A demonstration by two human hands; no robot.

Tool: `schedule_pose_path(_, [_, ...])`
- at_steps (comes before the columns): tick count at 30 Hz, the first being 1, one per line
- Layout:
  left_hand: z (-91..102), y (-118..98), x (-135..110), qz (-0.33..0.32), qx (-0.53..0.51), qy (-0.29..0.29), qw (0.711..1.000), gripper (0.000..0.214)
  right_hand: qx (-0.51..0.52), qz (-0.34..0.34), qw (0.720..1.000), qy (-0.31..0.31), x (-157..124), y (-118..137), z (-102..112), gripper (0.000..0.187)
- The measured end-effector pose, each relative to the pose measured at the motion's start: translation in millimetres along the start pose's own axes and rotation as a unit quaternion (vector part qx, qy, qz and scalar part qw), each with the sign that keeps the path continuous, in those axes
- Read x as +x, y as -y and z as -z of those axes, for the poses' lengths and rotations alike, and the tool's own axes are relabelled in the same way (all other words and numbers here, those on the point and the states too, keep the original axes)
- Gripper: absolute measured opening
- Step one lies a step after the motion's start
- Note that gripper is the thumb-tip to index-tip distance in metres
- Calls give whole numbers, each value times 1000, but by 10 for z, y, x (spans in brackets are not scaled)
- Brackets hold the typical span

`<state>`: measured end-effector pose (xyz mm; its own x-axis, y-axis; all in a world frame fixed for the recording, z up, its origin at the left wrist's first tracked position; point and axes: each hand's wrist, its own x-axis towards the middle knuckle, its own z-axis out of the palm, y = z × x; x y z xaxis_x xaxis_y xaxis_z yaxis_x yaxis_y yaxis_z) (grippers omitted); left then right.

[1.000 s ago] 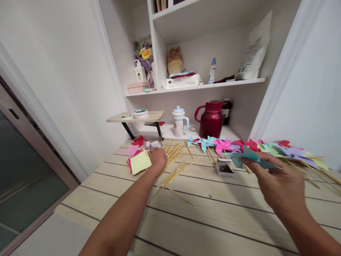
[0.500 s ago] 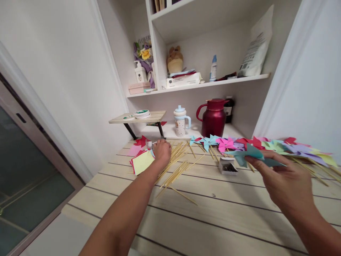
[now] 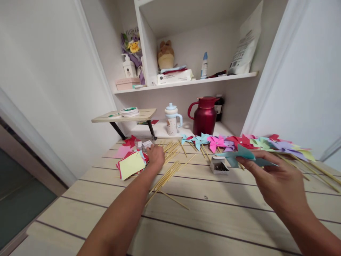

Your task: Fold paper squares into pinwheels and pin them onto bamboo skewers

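Note:
Between the thumb and fingers of my right hand is a teal paper pinwheel, raised over the table's right side. Below and left of it stands a small open white box with small dark pieces inside. My left hand reaches to the back left with its fingers curled, right beside small white boxes. Its fingertips are hidden, so what they hold does not show. Thin wooden sticks lie in loose bundles by that wrist. Left of it is a stack of coloured paper squares, pale yellow on top.
Finished pinwheels on sticks line the table's back right. A red jug and a lidded cup stand behind. A low wooden stand is at the back left. A small shiny piece lies on the planks.
The view has shifted, so most things appear further left. My left hand has uncovered more of the small white boxes. My right hand keeps its hold on the teal pinwheel.

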<state>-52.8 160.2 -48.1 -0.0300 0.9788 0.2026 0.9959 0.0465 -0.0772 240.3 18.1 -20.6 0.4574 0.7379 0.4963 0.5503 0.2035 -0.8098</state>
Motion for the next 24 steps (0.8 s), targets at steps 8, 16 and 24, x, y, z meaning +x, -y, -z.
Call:
schedule_pose_path(8, [45, 79, -13, 29, 6, -6, 1000, 35, 9, 61, 998, 15, 34, -99, -55, 33])
schedule_pose_path(16, [366, 178, -305, 3, -4, -27, 1000, 26, 7, 46, 998, 37, 68, -151, -89, 41])
schedule_pose_path(24, [687, 311, -1136, -91, 6, -16, 996, 34, 31, -45, 996, 70, 52, -101, -75, 38])
